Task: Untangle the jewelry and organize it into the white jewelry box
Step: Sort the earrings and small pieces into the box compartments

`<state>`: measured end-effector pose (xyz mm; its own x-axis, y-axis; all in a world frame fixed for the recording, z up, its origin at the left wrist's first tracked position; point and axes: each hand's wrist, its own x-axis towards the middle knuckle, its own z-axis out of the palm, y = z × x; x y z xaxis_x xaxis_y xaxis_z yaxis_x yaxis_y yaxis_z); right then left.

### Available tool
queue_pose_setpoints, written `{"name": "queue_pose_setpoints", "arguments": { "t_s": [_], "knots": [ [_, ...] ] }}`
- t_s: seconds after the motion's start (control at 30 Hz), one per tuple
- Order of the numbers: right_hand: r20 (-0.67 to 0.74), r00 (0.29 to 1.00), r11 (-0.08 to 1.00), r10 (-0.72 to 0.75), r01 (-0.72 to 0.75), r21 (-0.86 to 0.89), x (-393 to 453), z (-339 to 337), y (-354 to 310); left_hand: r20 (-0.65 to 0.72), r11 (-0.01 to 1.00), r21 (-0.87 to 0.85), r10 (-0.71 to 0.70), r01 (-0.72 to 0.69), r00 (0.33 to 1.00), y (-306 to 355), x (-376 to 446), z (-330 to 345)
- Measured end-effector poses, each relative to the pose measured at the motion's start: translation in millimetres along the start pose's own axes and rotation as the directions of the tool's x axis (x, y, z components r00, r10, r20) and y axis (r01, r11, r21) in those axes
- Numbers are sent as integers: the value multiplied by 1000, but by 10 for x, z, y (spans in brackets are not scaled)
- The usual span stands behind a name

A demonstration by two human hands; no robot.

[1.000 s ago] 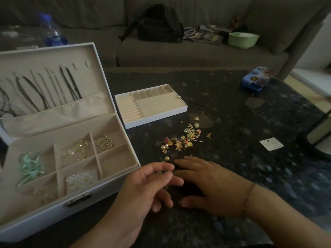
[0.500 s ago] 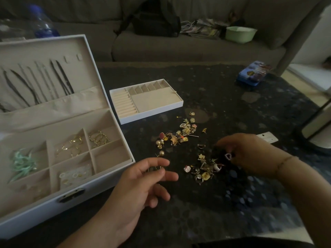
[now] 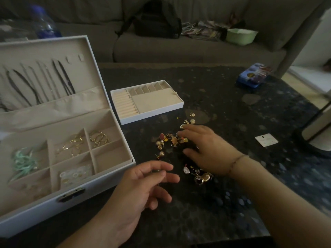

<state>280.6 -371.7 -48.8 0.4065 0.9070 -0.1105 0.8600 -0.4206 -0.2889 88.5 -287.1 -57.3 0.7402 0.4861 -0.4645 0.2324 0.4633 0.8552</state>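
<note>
You are in the sorting step: loose jewelry point(image 3: 172, 140) lies in a scatter near the middle of the table point(image 3: 232, 108), just off the box's point(image 3: 100, 187) right wall, and a second small clump point(image 3: 200, 176) sits nearer you, by your right wrist. Much of it looks like stud earrings and small charms, though the dim light hides the detail.

Your right hand point(image 3: 206, 149) lies over the far scatter with fingers spread and fairly straight, the fingertips touching or nearly touching the pieces; it grips nothing that shows. Your left hand point(image 3: 143, 183) hovers near the box's front right corner, thumb and forefinger closed on a small dark piece point(image 3: 158, 170); what it is, I cannot tell.

The box stands open at the table's left edge. Its lid holds hung cords, and its compartments already carry gold hoops, chains, a mint-green bundle and small pale rings; the one nearest its right wall looks bare. The ring tray point(image 3: 148, 102) lies apart, beyond the scatter.

The next move probably calls for picking one piece cleanly from the pile without dragging its neighbours, then matching it to a compartment.

No brand or writing can be read; the blue tin point(image 3: 254, 76) at the far right and the white card point(image 3: 266, 139) show print too blurred to make out.
</note>
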Motion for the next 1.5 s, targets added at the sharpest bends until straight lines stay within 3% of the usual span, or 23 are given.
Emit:
{"name": "queue_pose_setpoints", "arguments": {
  "t_s": [0.1, 0.37, 0.47, 0.63, 0.87, 1.03, 1.13, 1.2, 1.23, 1.3, 1.37, 1.4, 1.5],
  "knots": [
    [91, 995, 992, 27, -15, -129, 22, 73, -35, -5, 1000, -13, -5, 5, 1000, 19, 14, -7],
    [24, 991, 978, 130, -125, -168, -80, -69, -10, 12, 1000, -19, -3, 4, 1000, 33, -4, -23],
    [-16, 995, 984, 100, -101, -146, -53, -95, -21, 5, 1000, -17, -11, 11, 1000, 32, 1, -27],
    [80, 994, 973, 80, -61, -221, -60, -91, -32, 15, 999, -18, -31, 31, 999, 18, 14, -39],
    [65, 996, 965, 53, -34, -262, -72, -65, -65, 19, 999, 4, -32, 32, 999, 19, 2, -34],
    [118, 993, 984, 26, -5, -175, -73, -33, -3, 10, 999, 17, -38, 37, 999, 24, -4, -24],
    [94, 994, 996, 46, -53, 72, -107, -144, 90, 17, 999, 21, -30, 30, 999, 31, -7, -23],
    [-10, 995, 928, 97, -86, 363, -139, -264, 140, 24, 999, 27, -23, 23, 999, 36, -6, -31],
    [-51, 988, 837, 146, -96, 539, -160, -325, 139, 25, 999, 34, -17, 16, 1000, 37, -5, -34],
    [-54, 971, 547, 234, -85, 833, -182, -407, 119, 21, 999, 54, -1, 0, 1000, 38, -4, -34],
    [0, 964, 276, 266, -77, 958, -181, -447, 72, 23, 997, 73, 19, -21, 1000, 40, -7, -22],
    [21, 962, 203, 273, -79, 976, -179, -462, 55, 26, 996, 85, 35, -37, 999, 47, -13, -15],
    [57, 949, 166, 311, -113, 980, -188, -503, -14, 36, 982, 124, 140, -143, 990, 110, -40, -12]
  ]
}}
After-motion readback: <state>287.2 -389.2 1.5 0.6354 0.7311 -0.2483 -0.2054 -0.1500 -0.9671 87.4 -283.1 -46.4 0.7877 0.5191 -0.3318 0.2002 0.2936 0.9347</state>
